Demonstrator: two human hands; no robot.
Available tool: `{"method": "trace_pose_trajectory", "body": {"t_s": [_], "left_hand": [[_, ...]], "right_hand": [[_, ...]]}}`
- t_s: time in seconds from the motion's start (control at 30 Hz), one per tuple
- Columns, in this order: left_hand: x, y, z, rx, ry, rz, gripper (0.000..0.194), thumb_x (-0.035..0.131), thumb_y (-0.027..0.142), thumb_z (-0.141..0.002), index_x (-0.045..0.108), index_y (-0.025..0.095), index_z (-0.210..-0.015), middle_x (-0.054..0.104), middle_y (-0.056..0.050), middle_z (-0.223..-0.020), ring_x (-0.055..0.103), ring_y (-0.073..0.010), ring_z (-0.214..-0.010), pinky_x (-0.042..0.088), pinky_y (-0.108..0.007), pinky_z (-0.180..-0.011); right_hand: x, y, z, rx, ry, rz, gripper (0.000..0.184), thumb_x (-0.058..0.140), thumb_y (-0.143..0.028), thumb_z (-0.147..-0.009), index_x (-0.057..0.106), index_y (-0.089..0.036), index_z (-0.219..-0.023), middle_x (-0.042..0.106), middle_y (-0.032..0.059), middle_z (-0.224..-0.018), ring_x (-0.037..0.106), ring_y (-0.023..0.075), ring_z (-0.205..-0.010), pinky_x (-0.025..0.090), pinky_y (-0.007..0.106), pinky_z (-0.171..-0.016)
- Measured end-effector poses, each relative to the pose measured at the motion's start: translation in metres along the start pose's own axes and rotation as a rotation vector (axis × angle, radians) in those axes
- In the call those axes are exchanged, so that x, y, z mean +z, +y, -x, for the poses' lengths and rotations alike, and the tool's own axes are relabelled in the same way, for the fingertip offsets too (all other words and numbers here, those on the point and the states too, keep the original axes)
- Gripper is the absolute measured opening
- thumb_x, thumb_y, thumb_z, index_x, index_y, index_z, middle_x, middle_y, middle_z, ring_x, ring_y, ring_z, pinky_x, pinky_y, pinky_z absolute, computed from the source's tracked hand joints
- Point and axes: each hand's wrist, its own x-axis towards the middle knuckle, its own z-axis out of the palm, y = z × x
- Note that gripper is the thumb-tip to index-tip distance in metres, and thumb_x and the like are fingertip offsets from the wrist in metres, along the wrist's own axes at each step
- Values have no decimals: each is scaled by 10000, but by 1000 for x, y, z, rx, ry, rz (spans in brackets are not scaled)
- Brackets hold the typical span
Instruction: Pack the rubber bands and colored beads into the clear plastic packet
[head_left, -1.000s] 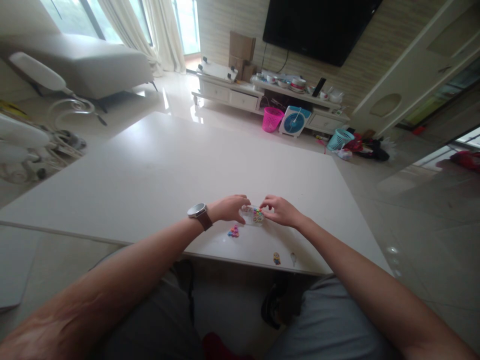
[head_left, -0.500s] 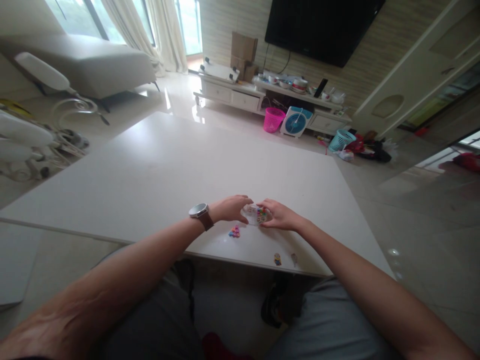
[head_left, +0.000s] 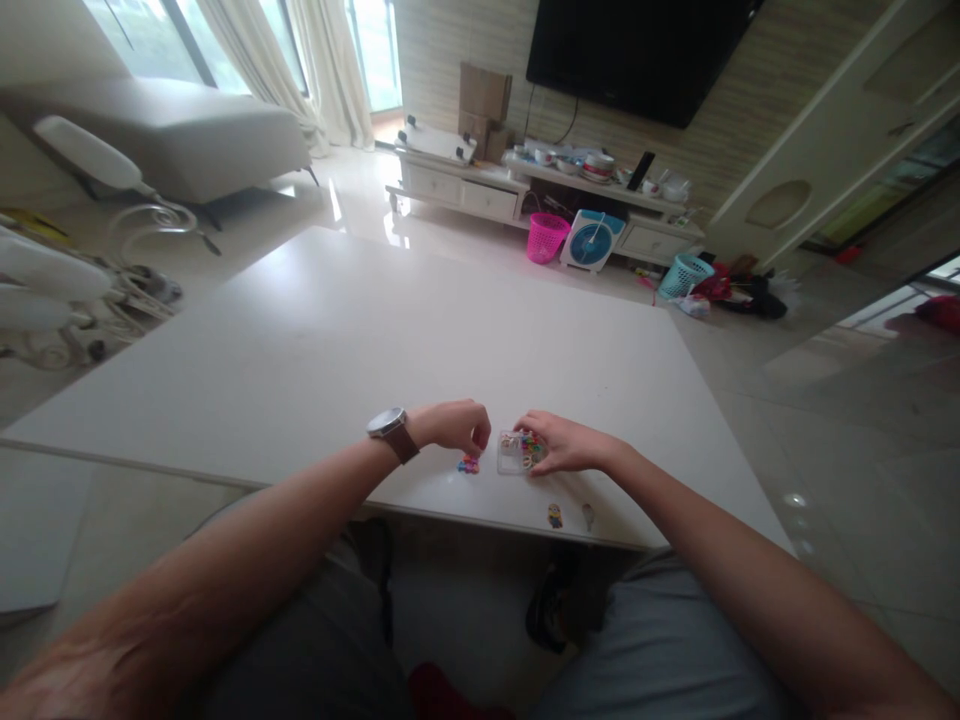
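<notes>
Left fingers [head_left: 478,446] pinched at colourful pieces [head_left: 469,464], right fingers [head_left: 537,442] grasping clear box [head_left: 511,454], long axis running left to right

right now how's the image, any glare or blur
Head view: washed-out window light, pale glare on the tabletop's far left, bright streaks on the floor, forearms stretched toward the edges, small colourful pieces too soft to count
</notes>
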Motion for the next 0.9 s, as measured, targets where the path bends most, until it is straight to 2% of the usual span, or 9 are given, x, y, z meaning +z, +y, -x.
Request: {"method": "trace_pose_trajectory", "body": {"t_s": [0.27,0.5,0.67,0.9], "left_hand": [[3,1,-1,3,39,24,165,668,109,-630,746,179,-757,716,-4,-716,628,-119,-648,435,-194,-571],[5,24,-1,180,174,90,245,604,76,-671,732,157,-863,709,-11,-746,629,-109,-680,461,-194,-644],[20,45,-1,275,240,-24,189,568,88,-742,695,178,-849,702,-21,-791,614,-123,-699,438,-224,-657],[34,47,-6,244,267,-180,107,564,162,-834,662,199,-857,695,-35,-828,624,-149,-703,401,-243,-607]], "right_hand": [[1,-2,-3,13,-12,-18,632,808,-362,-646,559,-194,-1202,557,91,-1127,520,254,-1050,439,378,-932],[2,0,-3,19,-5,-30,612,811,-363,-639,569,-195,-1175,558,82,-1121,521,253,-1054,436,376,-935],[3,2,-4,-8,-8,-35,517,804,-383,-658,593,-195,-1091,564,70,-1082,522,247,-1047,435,370,-923],[3,1,-4,-7,-1,-25,549,807,-364,-651,578,-189,-1118,565,76,-1084,521,247,-1034,439,365,-898]]}}
